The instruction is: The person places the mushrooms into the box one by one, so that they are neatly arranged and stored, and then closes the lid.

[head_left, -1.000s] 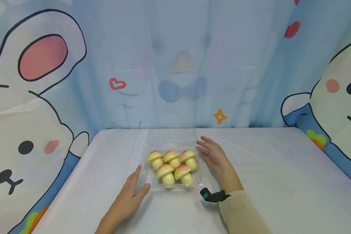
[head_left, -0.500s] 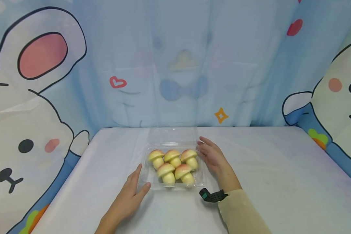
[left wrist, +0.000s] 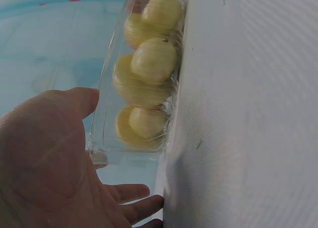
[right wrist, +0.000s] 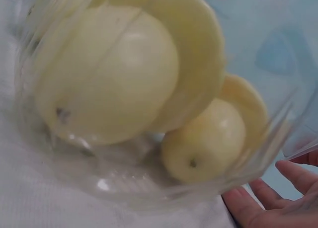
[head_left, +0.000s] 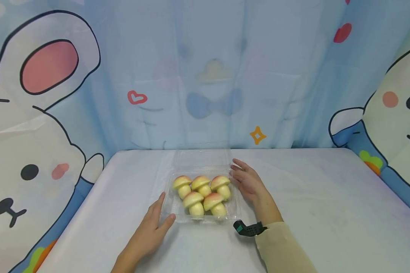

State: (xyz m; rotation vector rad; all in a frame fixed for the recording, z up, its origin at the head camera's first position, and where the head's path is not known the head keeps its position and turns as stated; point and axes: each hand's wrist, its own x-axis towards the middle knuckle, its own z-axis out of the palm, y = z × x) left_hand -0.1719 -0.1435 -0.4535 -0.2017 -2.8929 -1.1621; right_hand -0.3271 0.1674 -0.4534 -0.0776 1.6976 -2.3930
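Note:
A clear plastic clamshell box [head_left: 177, 218] sits on the table, its see-through lid [head_left: 203, 158] raised behind it. Inside are several mushroom-shaped pieces [head_left: 193, 200], pale yellow with a pink blush on the caps. At the box's left side is my left hand [head_left: 150, 227], thumb spread by the front corner and fingers extended along the wall. My right hand [head_left: 247, 182] is at the opposite side, its relaxed fingers right by the back right corner. Through the box wall, the right wrist view shows rounded yellow stems [right wrist: 114, 74] close up.
A white cloth covers the table [head_left: 328, 197]. Behind it hangs a blue curtain [head_left: 280, 76] with cartoon bears. A black wrist device [head_left: 249, 228] is strapped on the right wrist, near the box's front right corner.

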